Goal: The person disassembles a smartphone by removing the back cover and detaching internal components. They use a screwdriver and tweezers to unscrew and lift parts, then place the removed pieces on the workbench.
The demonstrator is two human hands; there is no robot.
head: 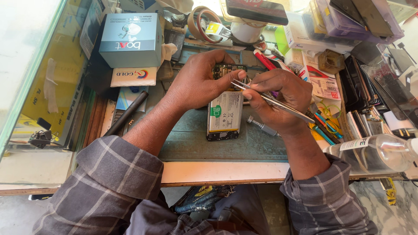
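Note:
An opened phone point(224, 114) lies back-up on a grey-green work mat point(191, 139), its white battery and circuit board point(229, 68) showing. My left hand point(198, 80) rests on the phone's top end, fingers curled over the board. My right hand point(278, 98) grips metal tweezers point(270, 100), whose tips point left and meet the phone near my left thumb. What the tips pinch is too small to tell.
A grey-blue box point(130, 39) stands at back left with a black pen-like tool point(126, 114) below it. Tape rolls point(202, 19), boxes and tools crowd the back. A clear plastic bottle point(379, 152) lies at right. A small metal screwdriver point(261, 126) lies beside the phone.

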